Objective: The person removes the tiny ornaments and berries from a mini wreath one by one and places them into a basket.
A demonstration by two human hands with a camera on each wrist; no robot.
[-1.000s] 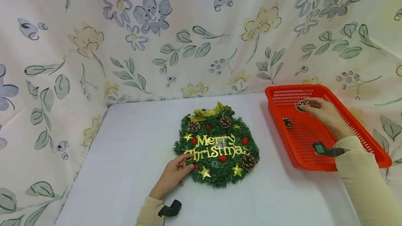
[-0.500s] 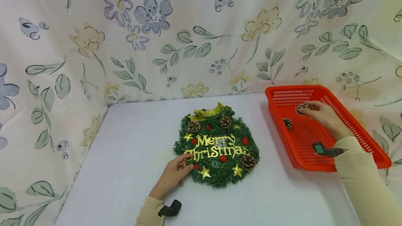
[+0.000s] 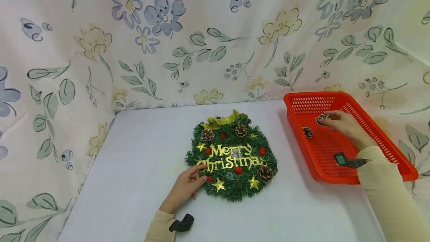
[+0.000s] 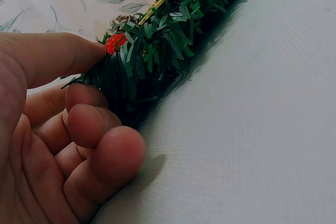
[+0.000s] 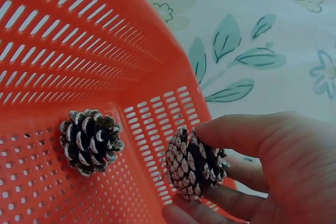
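A green tinsel Christmas wreath [image 3: 235,193] lies on the white table, with gold "Merry Christmas" lettering [image 3: 231,157], gold stars, red berries and brown pine cones. My left hand [image 3: 186,186] grips its lower left edge, the thumb beside a red berry [image 4: 115,42] and the other fingers curled at the rim. Inside the red plastic basket [image 3: 330,178] on the right, my right hand [image 3: 347,126] pinches a white-tipped pine cone [image 5: 191,166] between thumb and fingers. A second pine cone [image 5: 90,141] rests on the basket floor, near the side wall.
Floral curtain cloth [image 3: 208,47] rises behind the table and along its left side. White tabletop [image 3: 141,167] spreads left of the wreath, and a strip of it runs between wreath and basket. A gold ribbon [image 3: 220,121] tops the wreath.
The right hand and its pine cone have shifted slightly down and left within the basket. The left hand and the wreath have stayed put.
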